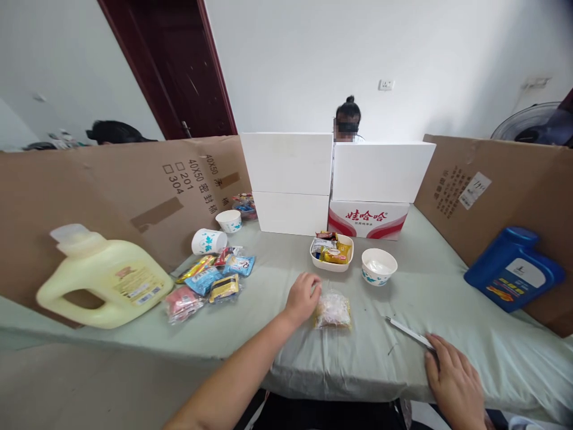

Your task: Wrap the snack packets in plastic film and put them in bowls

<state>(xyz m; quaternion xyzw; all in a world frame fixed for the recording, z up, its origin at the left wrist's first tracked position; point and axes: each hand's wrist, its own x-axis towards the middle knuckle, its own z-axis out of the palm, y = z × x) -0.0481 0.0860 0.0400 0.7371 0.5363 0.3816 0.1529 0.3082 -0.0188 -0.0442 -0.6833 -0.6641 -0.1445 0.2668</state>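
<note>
My left hand point(303, 297) rests on the green cloth with fingers curled, touching the left edge of a clear snack bag point(332, 310). My right hand point(453, 377) lies flat and open at the table's front edge, its fingertips by the end of a thin white tool point(408, 332). Just beyond the bag stand a white rectangular bowl point(332, 265) filled with wrapped snacks and a white round bowl point(378, 266).
A pile of snack packets point(210, 282) and a tipped paper cup point(208, 242) lie left, beside a yellow detergent jug point(105, 283). A blue jug point(514, 269) leans right. White boxes point(335, 179) and cardboard walls point(492, 191) enclose the table; a person sits behind.
</note>
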